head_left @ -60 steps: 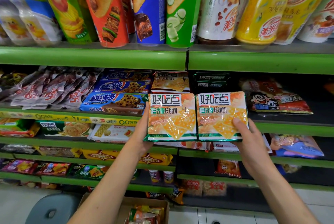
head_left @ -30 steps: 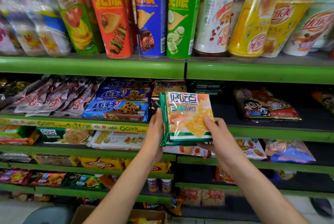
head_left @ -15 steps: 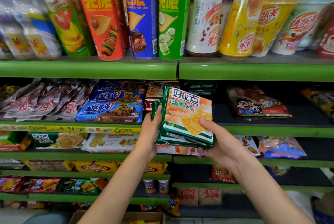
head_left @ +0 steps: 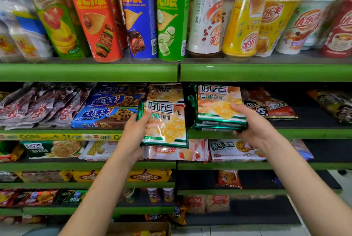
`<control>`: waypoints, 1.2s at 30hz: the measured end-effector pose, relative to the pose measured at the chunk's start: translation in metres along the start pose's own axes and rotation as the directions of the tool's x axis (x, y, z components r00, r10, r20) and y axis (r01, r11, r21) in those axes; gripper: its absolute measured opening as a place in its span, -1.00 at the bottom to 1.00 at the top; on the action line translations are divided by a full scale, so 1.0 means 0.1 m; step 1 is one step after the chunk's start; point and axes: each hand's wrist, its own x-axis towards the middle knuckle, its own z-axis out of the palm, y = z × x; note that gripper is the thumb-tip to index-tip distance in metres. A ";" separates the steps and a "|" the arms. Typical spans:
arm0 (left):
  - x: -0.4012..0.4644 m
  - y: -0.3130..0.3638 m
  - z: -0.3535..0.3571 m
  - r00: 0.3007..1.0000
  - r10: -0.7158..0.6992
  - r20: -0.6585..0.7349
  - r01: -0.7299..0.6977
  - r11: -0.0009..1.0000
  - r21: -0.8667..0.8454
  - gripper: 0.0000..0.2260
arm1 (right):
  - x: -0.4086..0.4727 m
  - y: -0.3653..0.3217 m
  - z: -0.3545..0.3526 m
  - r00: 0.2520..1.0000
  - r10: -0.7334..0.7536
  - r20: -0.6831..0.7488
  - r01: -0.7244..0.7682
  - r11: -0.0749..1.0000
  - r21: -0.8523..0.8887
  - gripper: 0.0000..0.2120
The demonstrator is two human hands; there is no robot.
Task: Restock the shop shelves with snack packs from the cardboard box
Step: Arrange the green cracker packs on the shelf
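Shelf: green-edged middle shelf [head_left: 304, 134] carried biscuit and snack packs; the cracker row sat at its centre
Right stack: several green-trimmed cracker packs [head_left: 219, 106] lay flat at the shelf's front edge, just right of the divider
Left pack: single cracker pack [head_left: 165, 123] was held tilted before the shelf lip, below a like pack already stocked
Handling: judged light, slippery film, brittle contents; best held by the edges, no squeezing
Right hand [head_left: 253, 127]: curled round the stack's near right corner, thumb on top
Left hand [head_left: 133, 133]: gripped the single pack's left edge, thumb on its face
Cardboard box [head_left: 139, 229]: on the floor below, partly in view
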 end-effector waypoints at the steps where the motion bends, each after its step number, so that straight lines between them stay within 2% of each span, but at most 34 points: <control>1: 0.00 0.01 -0.03 1.000 -0.023 0.003 0.023 1.000 -0.013 0.02 | 0.09 -0.04 -0.02 1.000 -0.011 -0.026 0.010 1.000 -0.023 -0.83; 4: 0.01 0.00 -0.09 0.999 -0.041 -0.018 0.040 0.999 -0.029 -0.10 | 0.35 -0.15 0.02 0.997 -0.011 -0.074 0.005 0.997 -0.072 -0.87; 7: 0.03 -0.05 -0.11 0.999 -0.050 0.010 0.051 0.997 -0.053 -0.28 | 0.52 -0.21 0.12 0.998 0.046 -0.053 -0.052 0.990 -0.131 -0.85; 9: 0.03 -0.06 -0.12 0.998 -0.052 0.030 0.054 0.997 -0.056 -0.30 | 0.59 -0.21 0.18 0.997 0.067 -0.034 -0.071 0.989 -0.127 -0.76; 11: 0.03 -0.07 -0.13 0.998 -0.055 0.026 0.056 0.997 -0.049 -0.22 | 0.63 -0.22 0.23 0.997 0.055 -0.053 -0.063 0.983 -0.171 -0.63; 14: 0.04 -0.09 -0.16 0.999 -0.049 0.015 0.050 0.998 -0.040 -0.06 | 0.65 -0.17 0.24 0.982 -0.084 -0.167 0.006 0.907 -0.420 -0.36; 16: 0.06 -0.11 -0.19 0.999 -0.035 0.026 0.037 0.998 -0.048 -0.08 | 0.67 -0.10 0.19 0.954 -0.255 -0.156 0.122 0.810 -0.574 -0.25; 17: 0.06 -0.11 -0.19 0.999 -0.033 0.034 0.034 0.998 -0.044 -0.10 | 0.68 -0.07 0.15 0.939 -0.324 -0.113 0.187 0.760 -0.622 -0.28; 19: 0.06 -0.11 -0.20 0.998 -0.035 0.048 0.036 0.999 -0.021 -0.07 | 0.68 -0.06 0.10 0.924 -0.382 -0.021 0.273 0.699 -0.661 -0.47; 21: 0.07 -0.13 -0.20 0.998 -0.034 0.052 0.035 0.999 -0.019 -0.03 | 0.66 -0.09 0.08 0.934 -0.356 0.025 0.288 0.709 -0.644 -0.68; 22: 0.08 -0.13 -0.20 0.998 -0.034 0.051 0.035 0.999 -0.022 -0.04 | 0.64 -0.10 0.06 0.943 -0.328 0.047 0.282 0.721 -0.633 -0.71; 24: 0.10 -0.14 -0.21 0.997 -0.041 0.068 0.043 0.999 -0.033 -0.05 | 0.62 -0.11 0.02 0.954 -0.268 0.132 0.288 0.708 -0.644 -0.60; 27: 0.13 -0.15 -0.19 0.995 -0.038 0.087 0.041 0.999 -0.029 0.01 | 0.61 -0.12 -0.01 0.948 -0.152 0.279 0.315 0.571 -0.758 -0.19; 29: 0.15 -0.15 -0.17 0.997 -0.041 0.060 0.043 0.999 -0.025 0.07 | 0.67 -0.12 0.02 0.950 -0.182 0.253 0.311 0.491 -0.814 -0.04; 32: 0.17 -0.16 -0.16 0.996 -0.049 0.072 0.052 0.998 -0.040 0.05 | 0.73 -0.09 0.11 0.933 -0.324 0.159 0.303 0.463 -0.833 -0.09; 36: 0.18 -0.15 -0.18 0.994 -0.057 0.098 0.064 0.996 -0.069 -0.07 | 0.76 -0.04 0.15 0.916 -0.381 0.123 0.288 0.414 -0.864 -0.10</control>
